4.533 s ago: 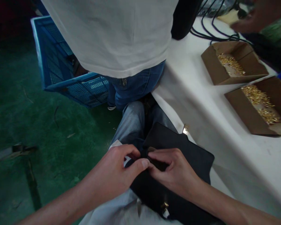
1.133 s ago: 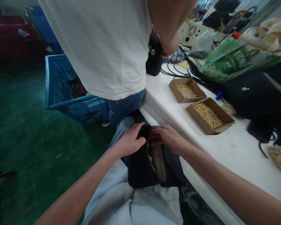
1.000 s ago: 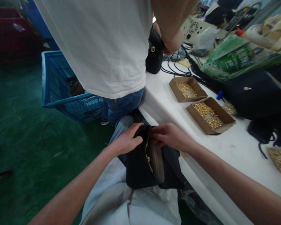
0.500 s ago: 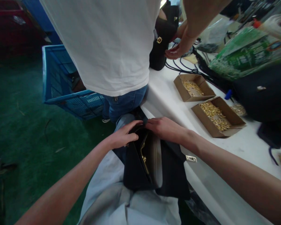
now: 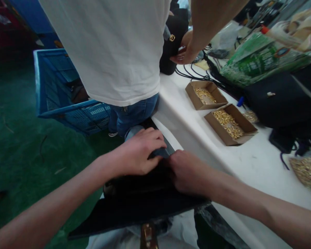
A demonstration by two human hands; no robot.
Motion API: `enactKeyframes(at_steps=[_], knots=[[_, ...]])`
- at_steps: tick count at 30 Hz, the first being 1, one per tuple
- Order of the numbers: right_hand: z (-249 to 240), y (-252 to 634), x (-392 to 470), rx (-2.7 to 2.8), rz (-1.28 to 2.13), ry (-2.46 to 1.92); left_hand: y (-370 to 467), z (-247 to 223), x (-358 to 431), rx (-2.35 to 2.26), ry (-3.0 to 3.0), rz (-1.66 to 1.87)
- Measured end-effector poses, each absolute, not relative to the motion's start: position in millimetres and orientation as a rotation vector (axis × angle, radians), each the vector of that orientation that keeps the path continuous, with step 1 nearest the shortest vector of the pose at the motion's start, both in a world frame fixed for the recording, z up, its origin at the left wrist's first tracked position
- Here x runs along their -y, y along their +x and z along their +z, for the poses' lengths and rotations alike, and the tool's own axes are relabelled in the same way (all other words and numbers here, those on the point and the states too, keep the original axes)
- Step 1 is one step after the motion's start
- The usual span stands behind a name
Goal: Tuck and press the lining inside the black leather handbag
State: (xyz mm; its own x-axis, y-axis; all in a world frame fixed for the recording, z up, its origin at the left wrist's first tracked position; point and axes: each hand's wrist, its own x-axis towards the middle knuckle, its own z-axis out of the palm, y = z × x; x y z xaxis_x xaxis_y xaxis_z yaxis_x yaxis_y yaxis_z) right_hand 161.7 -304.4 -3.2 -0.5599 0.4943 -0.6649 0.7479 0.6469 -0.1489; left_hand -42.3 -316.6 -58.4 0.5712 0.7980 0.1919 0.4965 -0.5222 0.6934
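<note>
A black handbag (image 5: 137, 207) lies across my lap with its flap spread toward me. A gold clasp plate (image 5: 148, 237) is on the flap's near edge. My left hand (image 5: 142, 154) has its fingers curled over the bag's far side. My right hand (image 5: 188, 171) is closed at the bag's right end, close to the left fingertips. What the fingertips pinch there is hidden by the hands. The bag's inside is dark and mostly covered.
To my right, a white table (image 5: 248, 169) bears two cardboard boxes (image 5: 217, 133) of small gold fittings, more black bags (image 5: 282, 100) and a green plastic bag (image 5: 261, 62). Ahead stands a co-worker in a white shirt (image 5: 114, 52), handling a black bag. A blue crate (image 5: 75, 116) sits on the floor.
The handbag has been turned, so its flap and clasp plate now face me instead of the table. My left hand has moved right over the bag; my right hand has come nearer.
</note>
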Motion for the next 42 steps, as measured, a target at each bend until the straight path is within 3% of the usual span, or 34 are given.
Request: enactKeyframes(at_steps=[5, 10, 17, 24, 29, 42], knots=[[-23.2, 182.5, 328.3, -2.226, -0.698, 1.134, -6.4, -76.6, 389.7, -1.131, 2.318, 0.467], [-28.8, 194.0, 338.2, -2.219, -0.824, 1.275, 12.7, -112.5, 411.6, -1.226, 2.296, 0.392], [-10.1, 212.5, 330.7, -2.319, -1.149, 0.956, 9.2, -118.7, 409.7, -1.063, 2.372, 0.492], [-20.1, 231.8, 304.9, -2.849, -0.54, 0.325, 20.1, -120.6, 418.1, -1.099, 2.544, 0.635], [-18.4, 233.7, 289.6, -2.892, -0.641, 0.137, 25.0, -121.6, 423.3, -1.137, 2.573, 0.687], [-36.9, 241.9, 294.0, -2.846, -1.025, 0.213, 18.1, -116.6, 432.0, -1.244, 2.587, 0.751]])
